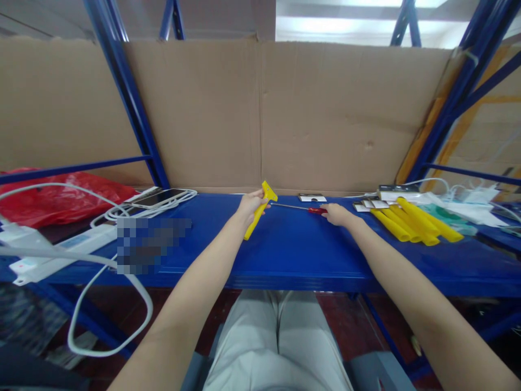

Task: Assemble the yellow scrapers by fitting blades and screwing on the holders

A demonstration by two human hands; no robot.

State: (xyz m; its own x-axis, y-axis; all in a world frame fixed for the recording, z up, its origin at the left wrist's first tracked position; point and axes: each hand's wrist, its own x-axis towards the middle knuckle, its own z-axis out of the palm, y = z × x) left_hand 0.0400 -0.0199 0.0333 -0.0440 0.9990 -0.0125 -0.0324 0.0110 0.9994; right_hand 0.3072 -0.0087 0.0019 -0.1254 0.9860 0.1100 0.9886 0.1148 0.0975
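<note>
Yellow plastic T-shaped tool [256,216] is pinched by left hand [249,205]; right hand [336,214] grips red-handled metal screwdriver [315,210], tip just beside this tool; work seems begun, unfinished.

Nearer my lap than the screwdriver [311,209], the blue tabletop [293,250] lies open, and I could sweep either hand across it. Beyond the screwdriver, the cardboard wall [309,119] blocks my reach, with a small flat packet [312,197] before it. Right of the screwdriver, past my right hand [337,214], piled yellow pieces [415,221] bar a low pass. Well left of it, a power strip [81,247] and white cable [136,283] (one loop hangs over the edge) obstruct me.
</note>
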